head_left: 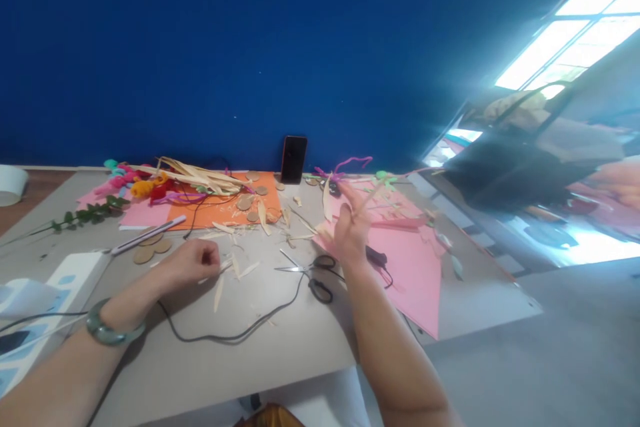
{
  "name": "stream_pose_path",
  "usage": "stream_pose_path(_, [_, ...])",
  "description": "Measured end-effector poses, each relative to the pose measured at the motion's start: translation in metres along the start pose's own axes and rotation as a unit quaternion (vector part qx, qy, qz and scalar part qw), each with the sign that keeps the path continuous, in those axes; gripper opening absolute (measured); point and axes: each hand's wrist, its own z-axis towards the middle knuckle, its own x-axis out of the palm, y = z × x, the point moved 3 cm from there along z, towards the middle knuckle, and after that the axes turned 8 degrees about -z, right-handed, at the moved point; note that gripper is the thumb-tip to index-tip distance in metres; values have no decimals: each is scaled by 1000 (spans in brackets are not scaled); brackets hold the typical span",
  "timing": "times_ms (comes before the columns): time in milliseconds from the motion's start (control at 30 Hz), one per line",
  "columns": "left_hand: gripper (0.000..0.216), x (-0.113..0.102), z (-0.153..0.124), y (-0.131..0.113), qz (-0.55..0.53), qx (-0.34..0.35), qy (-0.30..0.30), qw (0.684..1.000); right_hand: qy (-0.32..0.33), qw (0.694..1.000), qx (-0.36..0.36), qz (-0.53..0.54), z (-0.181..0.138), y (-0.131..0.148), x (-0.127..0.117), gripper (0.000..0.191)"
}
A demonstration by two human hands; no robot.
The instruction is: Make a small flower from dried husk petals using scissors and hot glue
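Note:
My left hand [193, 261], with a green bangle [113, 327] on the wrist, rests low over the table with its fingers curled closed. Pale husk scraps [235, 267] lie at its fingertips; what the fingers hold, if anything, is hidden. My right hand [351, 230] is raised over the pink sheets and partly blurred, its fingers closed around a thin pale husk strip [373, 195]. Between the hands, scissors with black handles [320, 278] lie with their blades apart. A black cord [225, 337] runs in front of them.
At the back stand a phone [293, 160] and a heap of dried husks [205, 177] beside coloured yarn pieces [147, 187]. Orange paper [210, 213], wooden discs [153, 247] and a pen [150, 235] lie at left. A power strip [65, 287] sits front left; pink sheets [410, 273] lie at right.

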Motion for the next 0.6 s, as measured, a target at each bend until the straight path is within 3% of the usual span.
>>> stream_pose_path(167, [15,0,1,3,-18,1,-9,1000,31,995,44,83,-2,-3,5,42])
stream_pose_path(367, [17,-1,1,3,-30,-7,-9,999,48,997,-53,-41,-8,2,11,30])
stream_pose_path(533, [28,-1,1,2,-60,4,13,998,130,991,41,17,-21,1,24,35])
stream_pose_path(600, [32,-5,0,0,-43,4,-24,999,143,989,15,-13,-25,5,26,33])
